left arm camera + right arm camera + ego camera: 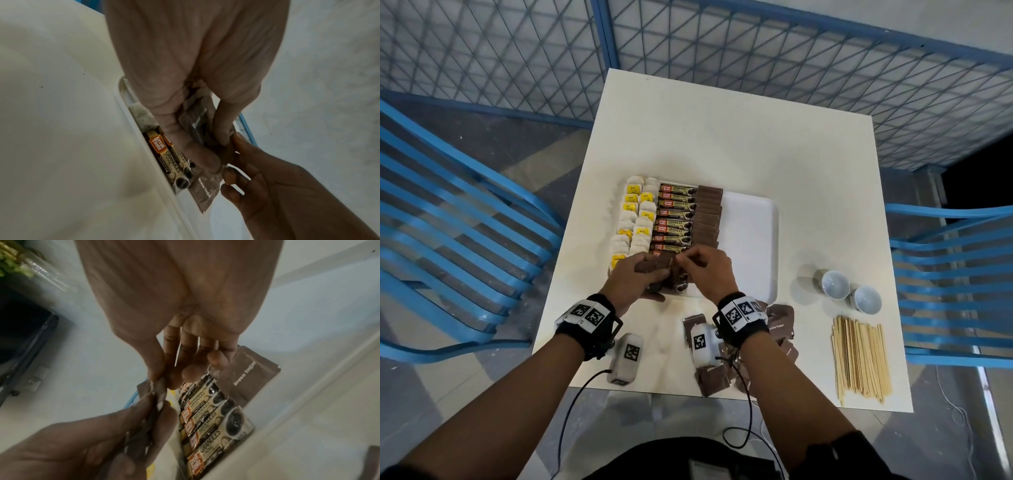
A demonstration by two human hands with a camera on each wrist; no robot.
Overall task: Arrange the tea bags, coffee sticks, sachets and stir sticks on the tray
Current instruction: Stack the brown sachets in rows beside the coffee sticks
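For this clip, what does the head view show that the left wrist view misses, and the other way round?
Only the head view shows the stir sticks, two cups, the loose sachets on the table, the tea bag rows and the tray's bare right half. Only the left wrist view shows "Brown Sugar" print on a sachet in the tray. Both show the left hand gripping a sachet stack, the right hand pinching at it, and the coffee sticks.
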